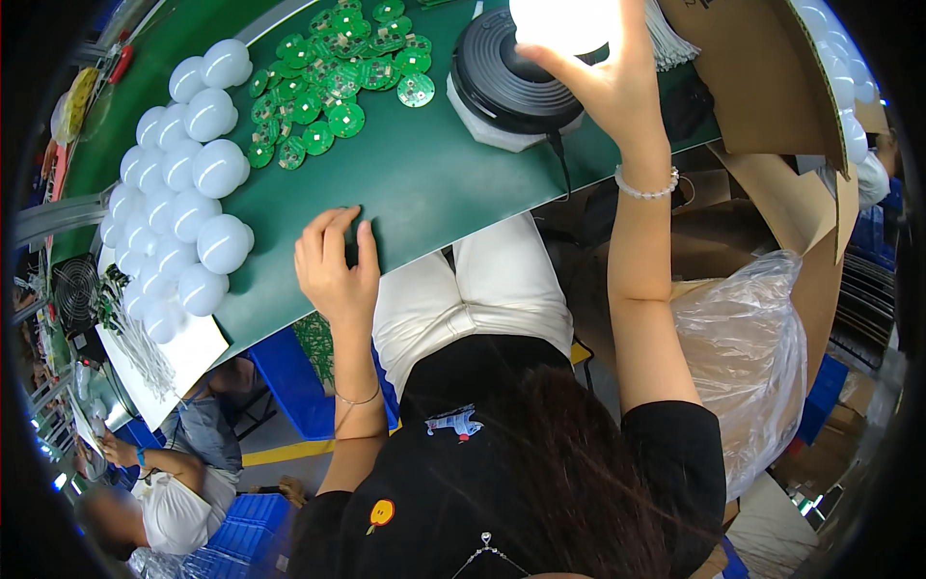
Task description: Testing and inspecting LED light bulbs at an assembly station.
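My right hand (608,92) grips a brightly lit white globe (564,21) at the top of the view, its thumb along the lower side. The glare washes out the globe's outline. Beneath it stands a black round ribbed device (492,87) on a white angular base; I cannot tell whether the globe touches it. My left hand (338,261) rests at the near edge of the green table (415,193), thumb apart from the loosely bent fingers, holding nothing. Beyond it lies a pile of round green circuit boards (333,77).
White globes (222,169) stand grouped at the left. White wires (145,352) lie on a pale sheet beside them, and another wire bundle (670,39) is at the far right. A cardboard box (772,77) and plastic bag (738,357) flank my right arm. Another person (178,502) sits lower left.
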Available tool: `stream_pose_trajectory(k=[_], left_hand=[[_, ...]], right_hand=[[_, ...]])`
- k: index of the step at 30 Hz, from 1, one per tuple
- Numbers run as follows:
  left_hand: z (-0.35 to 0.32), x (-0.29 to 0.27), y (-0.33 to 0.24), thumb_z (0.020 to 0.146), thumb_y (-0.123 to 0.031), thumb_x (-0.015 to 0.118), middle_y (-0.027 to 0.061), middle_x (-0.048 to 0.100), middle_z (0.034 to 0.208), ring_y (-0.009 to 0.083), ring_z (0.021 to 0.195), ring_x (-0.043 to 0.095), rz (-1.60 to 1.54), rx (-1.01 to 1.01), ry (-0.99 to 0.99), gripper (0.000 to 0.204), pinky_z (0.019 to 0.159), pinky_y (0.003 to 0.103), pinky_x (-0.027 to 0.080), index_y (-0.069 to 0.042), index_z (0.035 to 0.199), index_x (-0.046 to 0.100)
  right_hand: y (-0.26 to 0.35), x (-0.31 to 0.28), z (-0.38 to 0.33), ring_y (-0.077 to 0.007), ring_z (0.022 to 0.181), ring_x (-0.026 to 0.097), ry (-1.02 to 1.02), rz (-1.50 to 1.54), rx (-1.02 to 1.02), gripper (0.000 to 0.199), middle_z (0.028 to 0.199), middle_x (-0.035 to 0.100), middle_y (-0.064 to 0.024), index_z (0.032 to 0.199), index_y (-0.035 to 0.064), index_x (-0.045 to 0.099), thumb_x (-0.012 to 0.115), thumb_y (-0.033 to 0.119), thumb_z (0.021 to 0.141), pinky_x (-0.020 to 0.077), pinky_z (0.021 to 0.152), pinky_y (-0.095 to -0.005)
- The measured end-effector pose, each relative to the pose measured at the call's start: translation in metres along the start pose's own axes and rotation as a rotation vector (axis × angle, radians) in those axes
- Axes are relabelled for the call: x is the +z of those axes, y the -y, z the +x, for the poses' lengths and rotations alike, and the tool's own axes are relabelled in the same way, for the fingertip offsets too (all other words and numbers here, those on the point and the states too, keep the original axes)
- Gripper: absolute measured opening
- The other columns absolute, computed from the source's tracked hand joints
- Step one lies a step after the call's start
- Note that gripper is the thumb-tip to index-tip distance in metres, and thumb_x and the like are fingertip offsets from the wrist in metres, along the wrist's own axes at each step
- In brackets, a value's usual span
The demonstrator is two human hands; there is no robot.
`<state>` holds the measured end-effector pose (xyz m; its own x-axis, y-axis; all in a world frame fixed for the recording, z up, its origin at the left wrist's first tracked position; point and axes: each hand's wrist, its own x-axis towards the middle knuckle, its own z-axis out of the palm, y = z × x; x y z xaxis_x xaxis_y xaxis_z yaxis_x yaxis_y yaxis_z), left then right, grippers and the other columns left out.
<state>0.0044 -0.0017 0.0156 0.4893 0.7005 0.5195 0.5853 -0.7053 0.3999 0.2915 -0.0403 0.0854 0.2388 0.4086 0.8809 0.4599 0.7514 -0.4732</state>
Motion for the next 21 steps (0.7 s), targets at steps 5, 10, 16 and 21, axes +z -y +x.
stream_pose_trajectory(k=[5, 10, 16, 21], left_hand=[[0.001, 0.001, 0.0, 0.075, -0.01, 0.068, 0.0046, 0.062, 0.092, 0.0235, 0.08, 0.057, -0.011, 0.008, 0.002, 0.016, 0.07, 0.033, 0.044, -0.009, 0.09, 0.065], [0.001, -0.001, 0.001, 0.075, -0.01, 0.068, 0.0046, 0.062, 0.093, 0.0233, 0.079, 0.056, 0.002, 0.005, -0.004, 0.016, 0.07, 0.033, 0.044, -0.009, 0.09, 0.065], [0.002, 0.002, 0.0, 0.074, -0.01, 0.068, 0.0039, 0.061, 0.093, 0.0229, 0.079, 0.056, -0.016, 0.007, 0.007, 0.016, 0.069, 0.033, 0.043, -0.01, 0.09, 0.065], [0.0, -0.001, 0.001, 0.074, -0.01, 0.068, 0.0035, 0.061, 0.093, 0.0228, 0.079, 0.056, -0.014, -0.01, 0.009, 0.016, 0.07, 0.033, 0.043, -0.01, 0.09, 0.065]], right_hand=[[0.058, -0.014, 0.011, -0.0321, 0.112, 0.05, 0.211, -0.713, 0.367, 0.07, 0.12, 0.051, -0.0196, 0.125, -0.0053, 0.044, 0.078, 0.014, 0.067, 0.0375, 0.098, -0.0372], [0.067, -0.015, 0.009, -0.0318, 0.108, 0.05, 0.246, -0.829, 0.336, 0.065, 0.114, 0.052, -0.0187, 0.118, -0.0046, 0.048, 0.079, 0.012, 0.063, 0.039, 0.095, -0.0387], [0.056, -0.009, 0.015, -0.0303, 0.1, 0.051, 0.269, -0.795, 0.238, 0.066, 0.106, 0.052, -0.0168, 0.114, -0.0034, 0.05, 0.083, 0.017, 0.061, 0.041, 0.089, -0.038], [-0.003, -0.004, 0.005, -0.0294, 0.103, 0.051, -0.03, -0.065, -0.259, 0.073, 0.111, 0.05, -0.016, 0.12, -0.0029, 0.045, 0.083, 0.018, 0.06, 0.0403, 0.092, -0.037]])
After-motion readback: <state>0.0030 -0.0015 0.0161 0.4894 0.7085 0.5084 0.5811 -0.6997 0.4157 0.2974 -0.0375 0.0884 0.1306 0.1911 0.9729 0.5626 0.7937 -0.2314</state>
